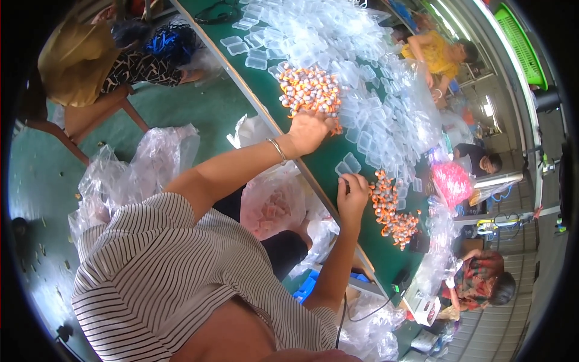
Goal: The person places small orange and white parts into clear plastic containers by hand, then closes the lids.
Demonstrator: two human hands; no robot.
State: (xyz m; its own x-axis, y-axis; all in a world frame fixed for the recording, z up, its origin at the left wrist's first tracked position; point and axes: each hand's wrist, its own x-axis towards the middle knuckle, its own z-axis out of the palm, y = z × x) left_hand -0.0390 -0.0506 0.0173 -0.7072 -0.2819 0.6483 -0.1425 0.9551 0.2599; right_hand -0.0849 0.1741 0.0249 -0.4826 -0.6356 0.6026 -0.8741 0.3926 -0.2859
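table [329,158]: capsule heap [310,90] behind | clear trays [368,72] right | second heap [392,211] nearer

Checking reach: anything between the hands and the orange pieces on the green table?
Nothing visible. The left hand already rests on the upper pile of orange pieces; the right hand sits beside the lower orange pile. Clear plastic trays lie beyond them.

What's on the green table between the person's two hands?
In the head view, between the left hand on the big orange pile and the right hand, the green table is mostly bare; two clear plastic trays lie just above the right hand.
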